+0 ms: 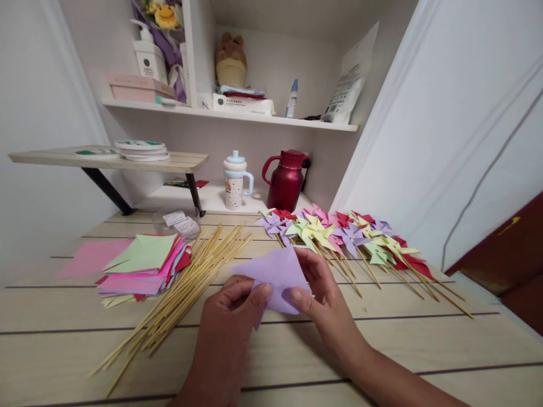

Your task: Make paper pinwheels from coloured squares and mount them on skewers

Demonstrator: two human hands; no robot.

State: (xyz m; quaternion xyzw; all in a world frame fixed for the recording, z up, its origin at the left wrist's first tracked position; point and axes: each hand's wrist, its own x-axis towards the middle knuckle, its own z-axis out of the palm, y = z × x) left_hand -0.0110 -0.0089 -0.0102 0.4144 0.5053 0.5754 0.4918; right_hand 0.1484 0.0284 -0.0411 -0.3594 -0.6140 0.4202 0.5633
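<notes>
Purple paper (pixel 280 274): in the head view, it is held above the counter (pixel 382 356), between my two hands and in contact with both. Its long axis appears to run crosswise, from a free point just beyond my left fingers to the edge at my right palm.

Left hand (pixel 235 299): I pinch the lower left part between thumb and curled fingers. Right hand (pixel 320 291): I pinch the right side, thumb on the near face, fingers behind the far edge. Neither hand is nearer; the sheet lies rightward of the left, leftward of the right.

Adjacent items: sticks (pixel 186 288) to my left, paper pinwheels (pixel 350 237) beyond my right hand.
</notes>
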